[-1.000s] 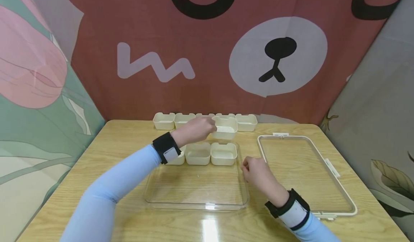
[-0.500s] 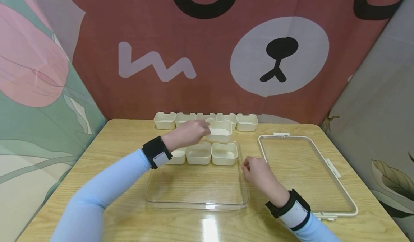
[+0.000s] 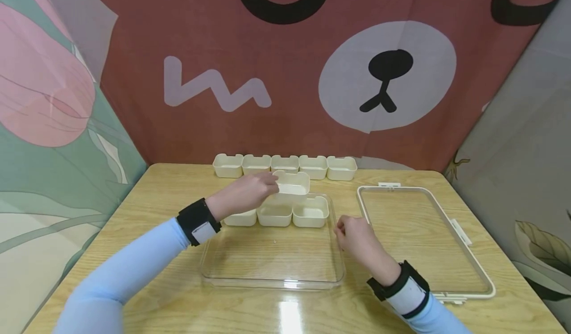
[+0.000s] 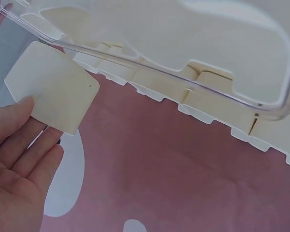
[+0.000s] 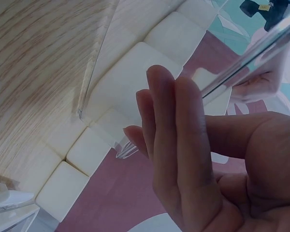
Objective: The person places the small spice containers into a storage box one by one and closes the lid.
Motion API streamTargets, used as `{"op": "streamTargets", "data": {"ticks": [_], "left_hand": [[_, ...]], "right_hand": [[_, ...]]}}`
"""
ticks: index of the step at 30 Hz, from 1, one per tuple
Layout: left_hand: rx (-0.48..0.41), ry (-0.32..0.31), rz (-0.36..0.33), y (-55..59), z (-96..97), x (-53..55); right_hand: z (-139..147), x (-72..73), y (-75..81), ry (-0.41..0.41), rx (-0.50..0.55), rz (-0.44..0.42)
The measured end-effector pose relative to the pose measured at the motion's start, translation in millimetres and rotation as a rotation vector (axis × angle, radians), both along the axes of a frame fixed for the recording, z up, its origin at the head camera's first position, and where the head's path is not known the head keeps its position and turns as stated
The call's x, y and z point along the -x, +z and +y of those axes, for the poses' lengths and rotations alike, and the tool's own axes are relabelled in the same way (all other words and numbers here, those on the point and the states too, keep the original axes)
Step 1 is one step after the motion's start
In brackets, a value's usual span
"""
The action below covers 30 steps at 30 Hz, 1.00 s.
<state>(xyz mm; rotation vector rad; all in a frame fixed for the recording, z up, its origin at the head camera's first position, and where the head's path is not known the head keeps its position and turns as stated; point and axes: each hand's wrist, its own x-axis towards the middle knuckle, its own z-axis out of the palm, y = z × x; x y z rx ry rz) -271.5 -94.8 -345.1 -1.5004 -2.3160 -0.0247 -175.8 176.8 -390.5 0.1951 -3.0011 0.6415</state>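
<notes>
My left hand [image 3: 244, 191] grips a small cream plastic bin [image 3: 292, 184] by its left side, held up above the back edge of a clear plastic box [image 3: 267, 280]. In the left wrist view, the thumb lies on one side of the bin [image 4: 50, 87] and fingers on the other. Three like bins stand side by side along the box's back wall; the leftmost bin [image 3: 241, 219] is partly hidden by my left hand. My right hand [image 3: 360, 242] holds the box's right wall, its rim [image 5: 246, 63] between thumb and fingers in the right wrist view.
Several more cream bins [image 3: 285, 163] stand in a row at the table's back edge, against the bear-print cloth [image 3: 267, 131]. To the right, a clear lid with a white frame [image 3: 439, 220] and clips lies flat on the wooden table [image 3: 165, 284].
My left hand has carried the bin leftward and slightly nearer, from in front of the back row to above the box's back edge. The right hand has stayed at the box's right wall.
</notes>
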Motion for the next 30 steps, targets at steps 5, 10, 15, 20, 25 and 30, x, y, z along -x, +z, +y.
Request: {"op": "streamTargets", "data": {"ticks": [5,10,15,20,25,30], "left_hand": [[-0.004,0.017,-0.018,-2.8,-9.0,-7.5],[-0.01,0.01,0.003,-4.2,-17.4,-17.7],[-0.001,0.001,0.034,-5.9,-24.5,-26.2],[0.005,0.008,0.048,-7.7,-30.3,-33.5],[0.005,0.012,0.06,-9.4,-35.9,-39.5],[-0.018,-0.021,0.067,-11.1,-40.7,-45.7]], "right_hand": [[0.4,0.0,-0.2,-0.003,-0.004,0.004],[1.0,-0.3,-1.1,0.002,-0.002,0.01],[1.1,-0.2,-1.5,-0.002,0.004,0.013],[0.9,-0.3,-0.9,0.003,0.007,0.017],[0.8,0.0,-0.9,0.011,0.002,0.026],[0.2,-0.2,-0.2,0.015,0.0,0.023]]}}
